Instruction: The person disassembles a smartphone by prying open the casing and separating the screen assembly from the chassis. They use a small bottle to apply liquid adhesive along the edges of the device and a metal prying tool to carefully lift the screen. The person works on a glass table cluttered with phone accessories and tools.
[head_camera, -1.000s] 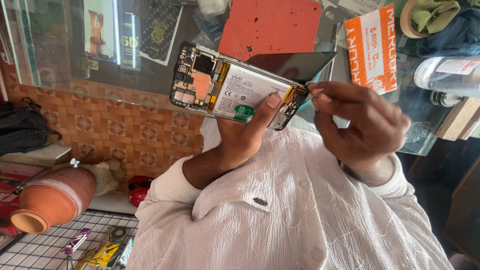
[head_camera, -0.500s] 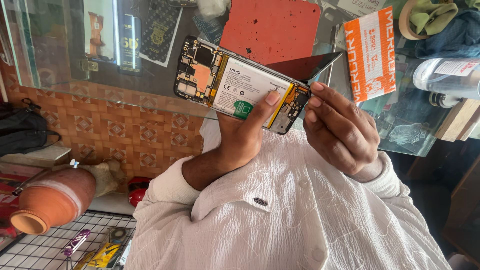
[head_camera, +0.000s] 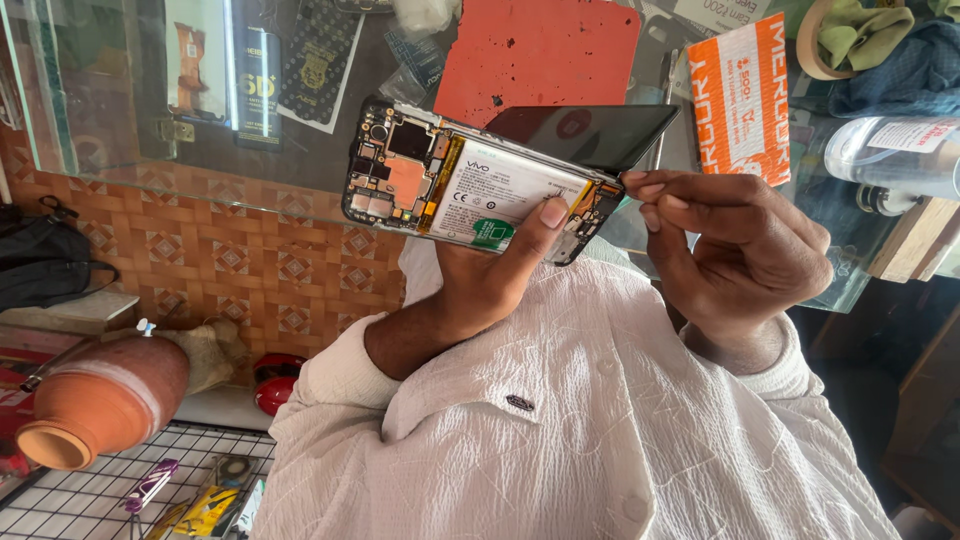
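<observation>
While held up over the glass counter (head_camera: 200, 170):
Phone (head_camera: 470, 185): back off, battery exposed.
Left hand (head_camera: 480, 290): closed around phone.
Right hand (head_camera: 740, 250): fingertips pinch its right end.
Screen (head_camera: 590, 135): partly lifted, not free.

I see the opened phone (head_camera: 470, 185) held up in the middle of the view, the left hand (head_camera: 490, 285) under it with its thumb on the battery, and the right hand (head_camera: 745, 250) just beside its right end, fingertips touching that end. The lifted screen panel (head_camera: 590, 135) slants above the phone's right half. Behind them lies the glass counter (head_camera: 200, 110), a flat mat (head_camera: 540, 50) on it. A box (head_camera: 740, 95) stands right of the mat, a bottle (head_camera: 890, 150) by the counter's right edge. A clay pot (head_camera: 95, 400) lies lower left, beside a wire rack (head_camera: 100, 490)
</observation>
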